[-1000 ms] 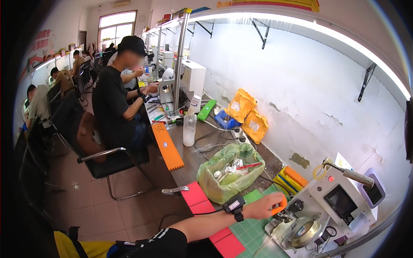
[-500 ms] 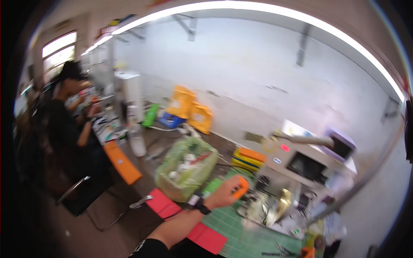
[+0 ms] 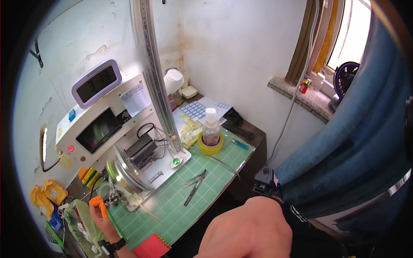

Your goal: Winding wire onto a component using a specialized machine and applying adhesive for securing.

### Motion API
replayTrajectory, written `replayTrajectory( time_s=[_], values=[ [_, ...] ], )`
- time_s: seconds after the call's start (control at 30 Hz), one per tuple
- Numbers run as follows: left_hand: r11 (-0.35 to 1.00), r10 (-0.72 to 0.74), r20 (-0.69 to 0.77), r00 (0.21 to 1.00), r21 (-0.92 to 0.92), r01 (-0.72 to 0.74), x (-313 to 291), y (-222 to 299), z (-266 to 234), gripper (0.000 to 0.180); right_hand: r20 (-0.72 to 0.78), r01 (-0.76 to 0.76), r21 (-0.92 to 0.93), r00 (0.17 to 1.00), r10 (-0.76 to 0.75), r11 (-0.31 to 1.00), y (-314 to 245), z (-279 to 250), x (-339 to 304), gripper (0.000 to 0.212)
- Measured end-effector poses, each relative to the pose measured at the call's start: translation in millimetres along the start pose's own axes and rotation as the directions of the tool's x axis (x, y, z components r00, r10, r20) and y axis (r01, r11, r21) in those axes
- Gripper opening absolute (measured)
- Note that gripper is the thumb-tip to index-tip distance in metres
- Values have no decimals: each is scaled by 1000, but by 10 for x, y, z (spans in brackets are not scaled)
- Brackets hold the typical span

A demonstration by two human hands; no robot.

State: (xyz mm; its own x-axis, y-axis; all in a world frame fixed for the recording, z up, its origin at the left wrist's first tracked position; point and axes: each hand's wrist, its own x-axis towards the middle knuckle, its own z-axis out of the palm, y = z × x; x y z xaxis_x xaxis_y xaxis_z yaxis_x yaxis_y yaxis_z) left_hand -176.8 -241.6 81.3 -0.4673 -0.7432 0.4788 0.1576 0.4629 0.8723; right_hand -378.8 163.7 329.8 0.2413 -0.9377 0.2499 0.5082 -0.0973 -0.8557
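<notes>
At the far left the left hand (image 3: 98, 210) is up at the lower left corner of the winding machine (image 3: 129, 172), its orange-capped fingertips (image 3: 97, 202) pinching at something small there; what it grips I cannot tell. The machine lies just to the right of this hand, on the green cutting mat (image 3: 185, 193). The tweezers (image 3: 194, 185) lie further right on the mat, long axis slanted. The right hand (image 3: 247, 232) is loosely clenched, empty, nearer to the tweezers.

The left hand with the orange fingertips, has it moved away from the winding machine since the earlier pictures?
No. The left hand stays at the front of the winding machine, beside the green bag; only the camera has turned right.
</notes>
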Motion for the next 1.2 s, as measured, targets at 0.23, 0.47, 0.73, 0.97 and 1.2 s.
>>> replayTrajectory(
  time_s=[0.23,0.47,0.73,0.97,1.2],
  values=[
    [998,62,71,996,20,-63,0,185,60,13,79,229,-396,973,-215,889,-68,44,-7,38],
    [994,76,57,995,73,-80,-151,102,-302,13,109,196,-414,980,-165,889,148,5,228,39],
    [998,50,11,999,28,-50,61,82,-47,19,120,163,-446,985,-122,880,-17,170,273,41],
    [992,79,-5,997,102,-78,42,171,67,16,262,144,-614,965,28,776,71,-137,492,46],
    [984,124,-8,992,128,-122,-63,389,-70,15,215,-260,-498,887,408,827,1446,-550,292,32]
  ],
)
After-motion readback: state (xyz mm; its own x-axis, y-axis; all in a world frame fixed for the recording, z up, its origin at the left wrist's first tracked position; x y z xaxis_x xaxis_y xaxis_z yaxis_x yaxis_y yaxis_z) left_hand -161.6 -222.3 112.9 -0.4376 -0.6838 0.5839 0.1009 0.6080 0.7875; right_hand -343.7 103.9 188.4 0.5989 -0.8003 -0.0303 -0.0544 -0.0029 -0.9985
